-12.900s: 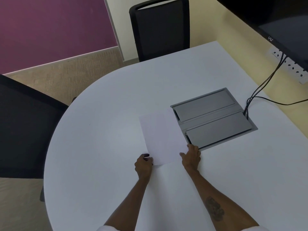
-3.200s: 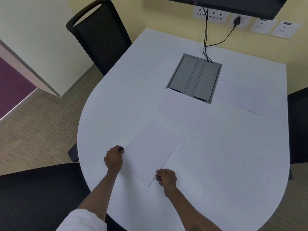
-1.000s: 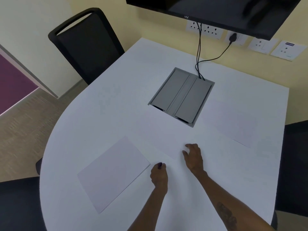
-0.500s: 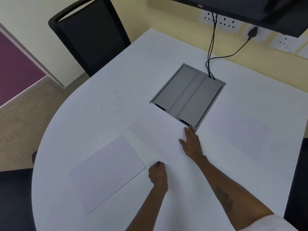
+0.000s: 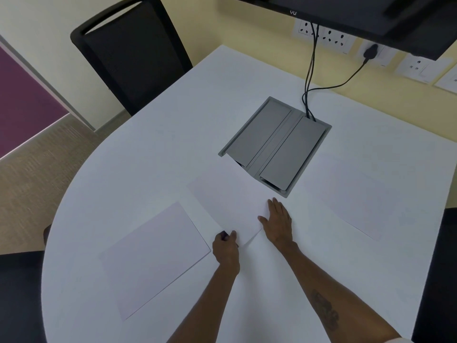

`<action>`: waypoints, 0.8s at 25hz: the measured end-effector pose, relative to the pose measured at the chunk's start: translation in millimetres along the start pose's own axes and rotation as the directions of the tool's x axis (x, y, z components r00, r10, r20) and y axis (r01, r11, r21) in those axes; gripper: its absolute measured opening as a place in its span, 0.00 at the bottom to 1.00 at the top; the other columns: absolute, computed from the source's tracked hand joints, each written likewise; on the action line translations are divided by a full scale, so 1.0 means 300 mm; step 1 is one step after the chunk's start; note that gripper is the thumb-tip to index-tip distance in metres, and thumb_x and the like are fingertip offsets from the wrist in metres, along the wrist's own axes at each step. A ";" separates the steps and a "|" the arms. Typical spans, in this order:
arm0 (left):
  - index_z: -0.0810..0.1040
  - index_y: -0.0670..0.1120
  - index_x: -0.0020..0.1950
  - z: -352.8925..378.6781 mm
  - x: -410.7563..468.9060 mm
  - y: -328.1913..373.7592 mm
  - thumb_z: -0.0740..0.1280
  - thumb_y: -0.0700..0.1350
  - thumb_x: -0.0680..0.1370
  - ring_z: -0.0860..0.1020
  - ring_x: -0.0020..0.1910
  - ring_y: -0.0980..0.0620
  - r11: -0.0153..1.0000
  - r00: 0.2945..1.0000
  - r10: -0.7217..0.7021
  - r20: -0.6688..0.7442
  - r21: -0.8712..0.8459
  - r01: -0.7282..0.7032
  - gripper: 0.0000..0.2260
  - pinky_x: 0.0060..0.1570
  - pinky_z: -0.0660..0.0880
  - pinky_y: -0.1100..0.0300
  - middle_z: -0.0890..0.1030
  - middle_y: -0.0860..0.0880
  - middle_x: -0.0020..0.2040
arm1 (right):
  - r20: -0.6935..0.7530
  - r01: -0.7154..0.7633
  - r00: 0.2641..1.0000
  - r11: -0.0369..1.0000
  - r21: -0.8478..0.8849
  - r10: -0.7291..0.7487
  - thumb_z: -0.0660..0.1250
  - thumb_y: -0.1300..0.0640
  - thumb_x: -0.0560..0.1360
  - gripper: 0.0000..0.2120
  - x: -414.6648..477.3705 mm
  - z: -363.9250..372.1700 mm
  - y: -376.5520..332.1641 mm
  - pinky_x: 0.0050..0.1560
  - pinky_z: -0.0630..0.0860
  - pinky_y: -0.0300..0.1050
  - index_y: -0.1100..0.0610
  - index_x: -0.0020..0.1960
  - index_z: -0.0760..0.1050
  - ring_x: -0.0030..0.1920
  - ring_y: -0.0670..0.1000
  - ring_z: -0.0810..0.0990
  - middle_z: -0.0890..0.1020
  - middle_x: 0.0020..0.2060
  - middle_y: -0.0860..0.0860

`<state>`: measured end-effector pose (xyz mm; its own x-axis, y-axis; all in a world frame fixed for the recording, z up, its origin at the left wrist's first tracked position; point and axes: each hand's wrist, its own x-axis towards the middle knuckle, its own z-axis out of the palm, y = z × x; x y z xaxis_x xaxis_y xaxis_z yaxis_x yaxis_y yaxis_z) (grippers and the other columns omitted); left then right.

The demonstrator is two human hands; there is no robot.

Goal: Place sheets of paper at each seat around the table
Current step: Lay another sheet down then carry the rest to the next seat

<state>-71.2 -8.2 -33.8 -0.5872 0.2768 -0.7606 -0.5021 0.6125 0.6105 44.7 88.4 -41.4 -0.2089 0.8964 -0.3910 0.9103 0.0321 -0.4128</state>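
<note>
With sheets lying near the tabletop's left [image 5: 155, 258] and right [image 5: 366, 201] edges, the left hand [image 5: 226, 248] is pinching the middle sheet [image 5: 227, 201] while the right hand [image 5: 278, 221] is lying flat, fingers together, beside it.

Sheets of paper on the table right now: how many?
3. One sheet at the near left, a middle sheet under both hands beside the grey cable box, one faint sheet at the right. The middle may be a stack.
</note>
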 end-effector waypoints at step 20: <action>0.83 0.45 0.56 -0.319 -0.070 0.087 0.69 0.43 0.76 0.82 0.53 0.42 0.903 0.939 0.343 -0.039 0.290 -0.318 0.10 0.54 0.76 0.53 0.86 0.44 0.50 | 0.132 -0.238 0.964 0.530 0.814 0.230 0.69 0.66 0.75 0.13 -0.147 -0.065 -0.056 0.59 0.78 0.56 0.64 0.59 0.81 0.50 0.57 0.81 0.84 0.54 0.62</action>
<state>-132.6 -69.0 19.2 -0.7482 0.4408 -0.4959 -0.0828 0.6795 0.7290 45.6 56.9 -1.2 -0.0390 0.8134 -0.5804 0.2410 -0.5561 -0.7954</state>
